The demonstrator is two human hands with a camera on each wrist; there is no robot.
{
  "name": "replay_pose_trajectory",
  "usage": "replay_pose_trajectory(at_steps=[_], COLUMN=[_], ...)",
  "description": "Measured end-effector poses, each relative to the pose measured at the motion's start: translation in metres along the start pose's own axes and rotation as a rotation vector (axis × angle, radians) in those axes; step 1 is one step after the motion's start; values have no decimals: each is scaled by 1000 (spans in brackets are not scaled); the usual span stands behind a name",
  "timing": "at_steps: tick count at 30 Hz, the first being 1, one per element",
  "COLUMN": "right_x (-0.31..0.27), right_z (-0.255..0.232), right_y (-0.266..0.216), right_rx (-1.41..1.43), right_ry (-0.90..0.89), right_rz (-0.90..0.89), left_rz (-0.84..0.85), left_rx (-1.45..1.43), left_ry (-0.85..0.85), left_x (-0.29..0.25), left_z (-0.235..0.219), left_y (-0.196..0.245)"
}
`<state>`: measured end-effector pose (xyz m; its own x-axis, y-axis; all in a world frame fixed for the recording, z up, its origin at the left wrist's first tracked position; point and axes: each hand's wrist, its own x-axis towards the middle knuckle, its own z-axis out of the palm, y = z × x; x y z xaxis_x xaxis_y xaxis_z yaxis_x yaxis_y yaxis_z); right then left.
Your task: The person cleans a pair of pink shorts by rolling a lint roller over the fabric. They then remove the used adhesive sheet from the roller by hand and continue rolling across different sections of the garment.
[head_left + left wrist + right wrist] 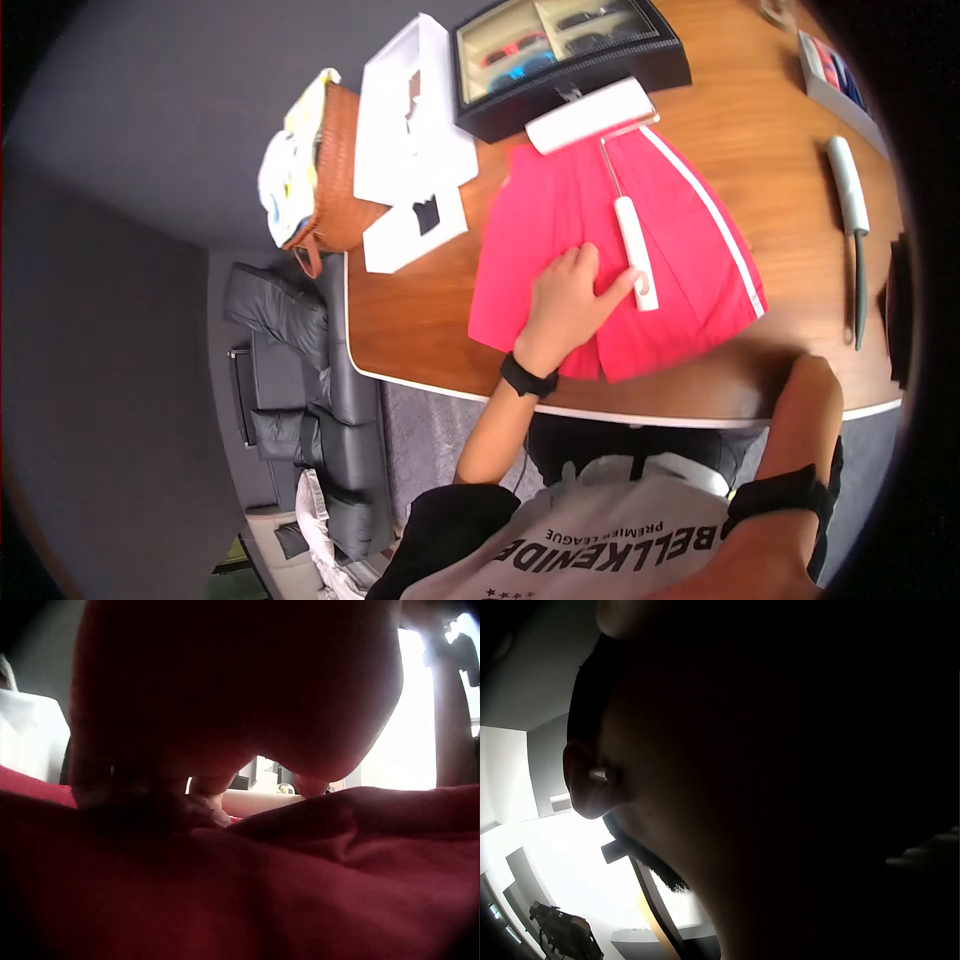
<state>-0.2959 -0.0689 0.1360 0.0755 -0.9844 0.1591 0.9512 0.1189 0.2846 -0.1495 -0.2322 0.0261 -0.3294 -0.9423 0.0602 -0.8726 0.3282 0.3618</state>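
Observation:
Pink shorts (690, 270) with a white side stripe lie spread on the wooden table (410, 325). My left hand (565, 300) rests palm down on them, its thumb reaching over the white handle of a lint roller (590, 115). The roller's white cylinder lies at the waistband edge, beside a black case. In the left wrist view, the dark left hand (232, 682) touches the pink cloth (262, 892) with its fingertips. My right elbow is at the table's front edge, with the forearm folded back toward me. The right hand (745, 575) shows only partly; its fingers are hidden. The right wrist view shows part of a head.
A black glasses case (615, 65) stands at the back, beside an opened white box (390, 130) and a brown basket (338, 170) holding clothes. A second roller with a dark handle (860, 285) lies at the right, below a small box (840, 80). A grey sofa (345, 390) stands beyond the table's left side.

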Motion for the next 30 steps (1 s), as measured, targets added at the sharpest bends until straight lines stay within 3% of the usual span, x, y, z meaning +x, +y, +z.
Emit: replay_pose_trajectory(at_steps=[6, 10, 15, 17, 19, 21, 23, 27, 30], right_x=[11, 17, -2, -7, -11, -12, -15, -19, -20], right_z=[5, 6, 2, 3, 7, 11, 16, 26, 31], right_y=[10, 17, -2, -10, -16, -23, -34, -55, -62], right_rx=[101, 159, 148, 136, 128, 113, 75, 0, -21], right_ry=[-116, -151, -42, -15, -2, 0, 7, 27, 40], right_rz=[118, 200, 212, 204, 189, 179, 164, 135, 128], left_rz=[-39, 19, -98, -202, -254, -231, -230, -282, -406], left_rx=[28, -4, -109, 5, -83, -16, -246, -694, -771], left_ry=[-111, -53, -21, -42, -94, -45, -4, -34, 1], left_x=[3, 12, 28, 33, 39, 40, 39, 23, -6], left_z=[-13, -14, 3, 6, 14, 16, 29, -6, -35], left_y=[7, 25, 48, 48, 37, 29, 4, 7, 13])
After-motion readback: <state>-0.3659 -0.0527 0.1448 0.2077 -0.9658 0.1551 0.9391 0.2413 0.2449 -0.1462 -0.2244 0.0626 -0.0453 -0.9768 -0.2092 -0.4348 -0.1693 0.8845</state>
